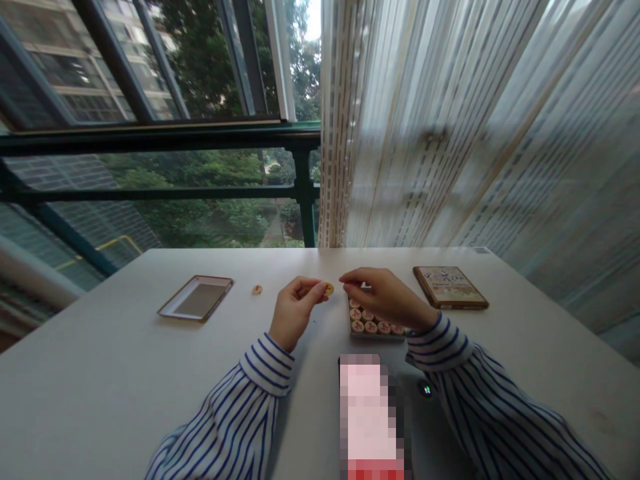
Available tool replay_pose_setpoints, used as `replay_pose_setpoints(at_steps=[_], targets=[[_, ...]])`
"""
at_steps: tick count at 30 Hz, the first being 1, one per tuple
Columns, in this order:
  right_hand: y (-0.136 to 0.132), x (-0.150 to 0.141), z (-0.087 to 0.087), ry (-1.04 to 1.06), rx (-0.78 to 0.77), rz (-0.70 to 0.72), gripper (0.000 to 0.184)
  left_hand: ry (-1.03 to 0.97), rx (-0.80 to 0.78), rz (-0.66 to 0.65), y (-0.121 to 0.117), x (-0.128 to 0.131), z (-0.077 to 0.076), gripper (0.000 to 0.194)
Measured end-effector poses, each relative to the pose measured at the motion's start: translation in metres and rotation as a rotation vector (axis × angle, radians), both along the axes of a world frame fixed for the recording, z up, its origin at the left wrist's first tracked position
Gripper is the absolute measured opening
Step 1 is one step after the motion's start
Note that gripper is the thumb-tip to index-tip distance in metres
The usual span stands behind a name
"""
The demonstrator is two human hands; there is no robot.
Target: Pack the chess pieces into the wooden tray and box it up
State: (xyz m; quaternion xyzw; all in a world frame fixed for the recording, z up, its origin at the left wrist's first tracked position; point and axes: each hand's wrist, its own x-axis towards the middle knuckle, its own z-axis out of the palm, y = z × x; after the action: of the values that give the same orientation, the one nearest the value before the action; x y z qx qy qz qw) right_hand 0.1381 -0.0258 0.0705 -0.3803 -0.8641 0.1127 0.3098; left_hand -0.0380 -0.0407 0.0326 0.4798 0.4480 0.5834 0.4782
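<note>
My left hand [295,307] pinches a round wooden Chinese chess piece [328,289] between thumb and fingertips, above the white table. Just to the right, my right hand [383,293] hovers over a shallow box [377,337] of chess pieces, its fingertips pointing at the held piece but apart from it. A small gap shows between its thumb and index finger, and nothing is visible in them. Rows of round pieces with red characters [371,327] fill the near part of the box; my right hand hides the rest. Another single piece [257,290] lies on the table left of my left hand.
A shallow open tray or lid [196,299] lies on the left of the white table [125,373]. To the right rests a flat case with a printed cover [450,288]. A phone with a blurred-out screen [373,413] lies in front of me. Curtains [425,133] and a window border the far edge.
</note>
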Motion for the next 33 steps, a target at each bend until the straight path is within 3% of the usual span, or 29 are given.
replay_pose_setpoints(at_steps=[13,33], targets=[[0.006,0.010,0.000,0.111,-0.048,-0.056,0.024,-0.077,0.023,-0.095,0.015,0.025,0.010,0.026],[0.016,0.024,-0.001,0.227,-0.070,-0.132,0.022,-0.038,-0.080,-0.278,0.034,0.036,0.026,0.023]])
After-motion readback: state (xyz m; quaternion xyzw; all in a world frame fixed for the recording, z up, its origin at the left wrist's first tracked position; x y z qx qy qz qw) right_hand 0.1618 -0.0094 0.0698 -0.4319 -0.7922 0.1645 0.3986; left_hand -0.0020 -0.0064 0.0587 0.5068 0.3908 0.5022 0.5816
